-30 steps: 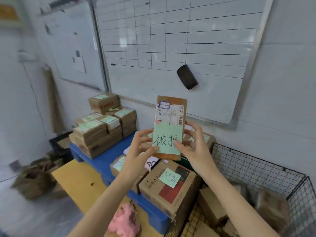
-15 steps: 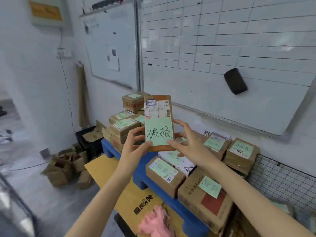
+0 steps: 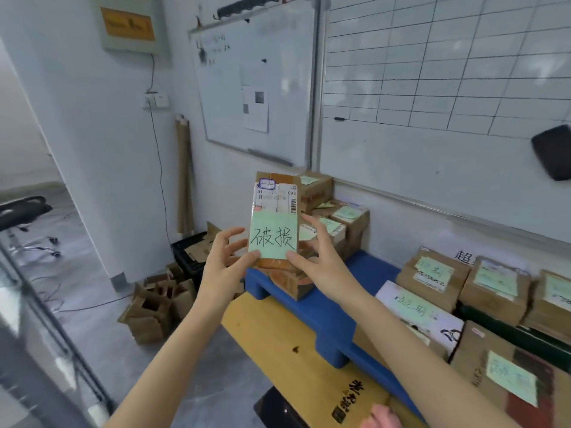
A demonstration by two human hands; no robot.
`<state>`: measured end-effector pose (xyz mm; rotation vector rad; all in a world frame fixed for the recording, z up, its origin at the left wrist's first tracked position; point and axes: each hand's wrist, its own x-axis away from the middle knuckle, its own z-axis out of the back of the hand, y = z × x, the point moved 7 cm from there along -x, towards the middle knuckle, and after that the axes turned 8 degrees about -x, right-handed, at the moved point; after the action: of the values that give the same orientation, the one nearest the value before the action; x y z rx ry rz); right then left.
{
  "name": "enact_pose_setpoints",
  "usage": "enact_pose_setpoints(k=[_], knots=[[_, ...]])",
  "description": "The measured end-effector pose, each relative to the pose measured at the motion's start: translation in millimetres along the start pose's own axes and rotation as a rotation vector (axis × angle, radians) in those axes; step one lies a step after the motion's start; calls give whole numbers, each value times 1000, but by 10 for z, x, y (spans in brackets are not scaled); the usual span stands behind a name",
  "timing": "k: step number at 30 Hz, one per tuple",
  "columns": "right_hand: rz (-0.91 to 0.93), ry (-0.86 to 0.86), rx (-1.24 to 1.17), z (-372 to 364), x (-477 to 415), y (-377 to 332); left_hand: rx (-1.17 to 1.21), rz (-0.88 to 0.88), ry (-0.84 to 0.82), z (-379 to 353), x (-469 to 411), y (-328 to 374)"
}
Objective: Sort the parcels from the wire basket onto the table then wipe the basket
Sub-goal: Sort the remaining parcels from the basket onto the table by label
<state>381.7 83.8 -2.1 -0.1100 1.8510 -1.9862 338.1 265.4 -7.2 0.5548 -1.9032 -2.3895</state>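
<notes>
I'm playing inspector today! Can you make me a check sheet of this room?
Surface: yellow table, blue pallet behind it.
Job's things: parcel with green note, held up; more parcels on the pallet; basket not in view.
Clutter: cardboard scraps on the floor; pink cloth at bottom edge.
Grips: left hand and right hand both pinch the parcel's lower end.
Cables: cord down the wall; more on the floor.
Surroundings: whiteboards, eraser, chair.

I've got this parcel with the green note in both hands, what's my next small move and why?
Probably lower the parcel forward onto the stack of boxes just behind it: the left hand and right hand hold it upright in the air.
</notes>
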Motion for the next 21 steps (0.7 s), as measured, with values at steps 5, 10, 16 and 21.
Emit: enact_pose_setpoints(k=[5,10,16,21], knots=[[-30,-1,-13,-279,-393,110,-5,3,40,276,-349,-250],[-42,38,20,-353,-858,254,1,0,29,349,-792,-494],[-58,41,42,-380,-1585,510,-9,5,4,367,-1464,-732],[-119,77,39,-297,-2180,747,-114,25,-87,290,-2158,-926]])
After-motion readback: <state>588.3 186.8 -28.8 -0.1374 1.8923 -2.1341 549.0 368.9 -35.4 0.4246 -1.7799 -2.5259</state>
